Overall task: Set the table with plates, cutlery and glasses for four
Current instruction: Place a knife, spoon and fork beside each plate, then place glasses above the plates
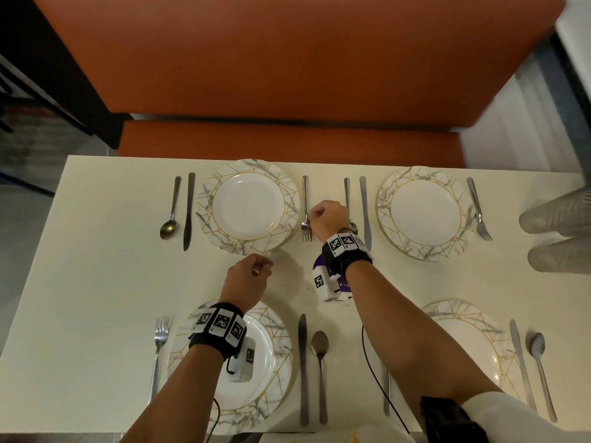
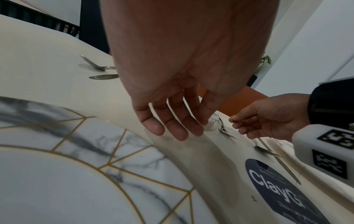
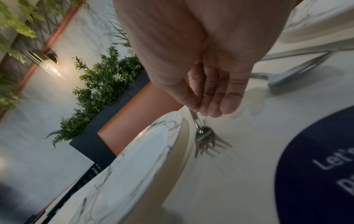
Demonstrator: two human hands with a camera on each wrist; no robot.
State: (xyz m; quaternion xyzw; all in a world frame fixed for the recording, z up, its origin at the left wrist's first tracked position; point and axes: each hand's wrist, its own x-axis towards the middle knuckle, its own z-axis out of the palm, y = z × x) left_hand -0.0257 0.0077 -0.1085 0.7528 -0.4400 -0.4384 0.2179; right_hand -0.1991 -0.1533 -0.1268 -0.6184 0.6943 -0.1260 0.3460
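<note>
Steel fork point(image 1: 306, 208) beside far-left marble-patterned plate point(image 1: 248, 204), long axis front-to-back, pinched at neck by right hand point(image 1: 329, 219); left hand point(image 1: 249, 276) nearer, loosely open, empty.

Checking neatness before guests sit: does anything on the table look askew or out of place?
The far right fork lies slanted beside the far right plate, unlike the other cutlery, which lies straight. The right hand pinches the middle fork, perhaps straightening it.

Glasses point(image 1: 558, 233) at right edge of head view: blurred, cut off. Right hand point(image 1: 329, 219) hides spoon bowl point(image 1: 353, 226). Near-right plate point(image 1: 470, 334) partly behind forearm.
</note>
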